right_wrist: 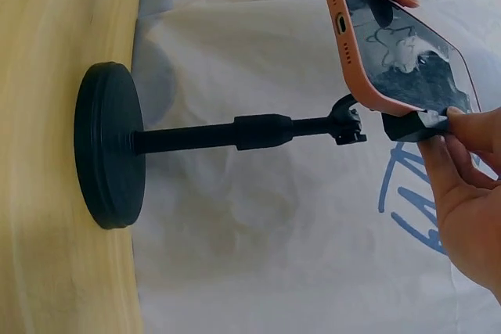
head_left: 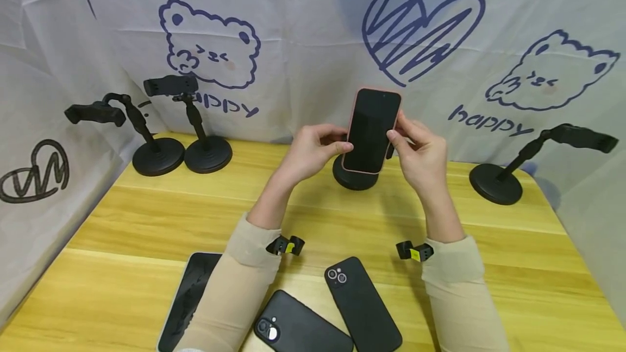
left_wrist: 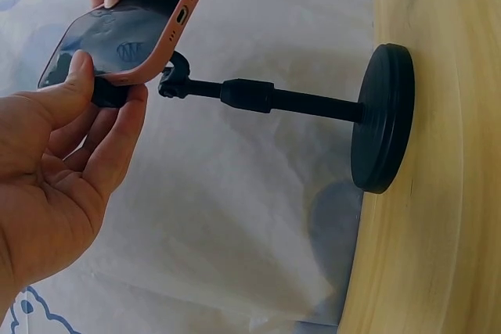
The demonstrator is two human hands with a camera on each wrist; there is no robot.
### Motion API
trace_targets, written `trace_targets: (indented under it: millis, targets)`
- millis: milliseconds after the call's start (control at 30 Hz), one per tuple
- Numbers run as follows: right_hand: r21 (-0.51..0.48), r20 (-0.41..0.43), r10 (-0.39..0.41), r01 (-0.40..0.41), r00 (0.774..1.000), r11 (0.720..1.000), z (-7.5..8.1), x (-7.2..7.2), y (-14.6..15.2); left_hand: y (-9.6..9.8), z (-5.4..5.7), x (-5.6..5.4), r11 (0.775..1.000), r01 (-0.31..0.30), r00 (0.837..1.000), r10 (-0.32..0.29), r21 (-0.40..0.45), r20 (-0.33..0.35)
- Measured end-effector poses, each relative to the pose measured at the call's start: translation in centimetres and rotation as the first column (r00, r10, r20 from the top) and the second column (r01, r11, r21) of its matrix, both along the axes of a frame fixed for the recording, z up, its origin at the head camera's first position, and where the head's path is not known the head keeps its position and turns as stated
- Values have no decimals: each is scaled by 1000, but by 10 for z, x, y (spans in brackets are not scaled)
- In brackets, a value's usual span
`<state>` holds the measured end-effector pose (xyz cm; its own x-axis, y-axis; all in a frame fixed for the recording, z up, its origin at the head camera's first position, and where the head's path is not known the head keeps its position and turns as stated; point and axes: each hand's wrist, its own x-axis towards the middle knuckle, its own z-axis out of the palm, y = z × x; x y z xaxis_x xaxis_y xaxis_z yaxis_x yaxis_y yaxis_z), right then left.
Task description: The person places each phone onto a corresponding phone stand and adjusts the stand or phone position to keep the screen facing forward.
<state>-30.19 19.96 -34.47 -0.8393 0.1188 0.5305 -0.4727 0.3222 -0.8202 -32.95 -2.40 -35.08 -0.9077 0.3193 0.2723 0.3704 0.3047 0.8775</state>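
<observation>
A smartphone [head_left: 373,130] in a coral case sits upright, screen toward me, at the clamp [right_wrist: 415,125] of a black phone stand [left_wrist: 313,105]. At the phone's left edge, my left hand [head_left: 313,154] has its thumb on the screen, fingers curled behind around the clamp's end. On the other side my right hand [head_left: 424,151] pinches the opposite clamp end at the phone's edge between thumb and fingers. The stand's round base [head_left: 356,180] rests on the wooden table. Most of the clamp is hidden behind the phone.
Two more black phone stands [head_left: 158,155] [head_left: 208,154] are at the back left, another phone stand [head_left: 496,183] at the right. Near the front lie two black phones [head_left: 303,322] [head_left: 363,306], face down, and a dark-screened device [head_left: 188,292] partly under my left sleeve. A drawn-on white cloth [head_left: 303,58] hangs behind.
</observation>
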Motion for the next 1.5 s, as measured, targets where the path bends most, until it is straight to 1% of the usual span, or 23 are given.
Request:
trace_targets:
  millis: [200,433,533,700,967,1200,1333,1500]
  targets:
    - [38,12,-8,8,1000,999,0,2,0,-1,-1,1,1000,-9,1000,9,-6,3]
    - [63,-8,-9,9,1000,998,-1,2,1,-1,-1,1,1000,-10,1000,10,-15,-7]
    - [92,-4,-13,13,1000,996,-1,3,2,-1,-2,1,1000,-6,1000,6,-19,-14]
    - [123,42,-10,5,999,992,-1,5,3,-1,-2,0,1000,-9,1000,8,-25,-17]
    - [123,103,-19,6,994,992,2,8,6,1,-1,0,1000,-4,1000,3,-29,-22]
    - [101,130,-9,-5,992,995,3,7,7,1,-2,-1,1000,-8,1000,8,-13,-19]
    - [86,119,5,-15,993,996,2,6,7,1,-1,0,1000,-10,1000,10,5,1]
    - [106,78,6,-14,997,994,1,5,10,3,0,1,1000,-3,1000,3,20,16]
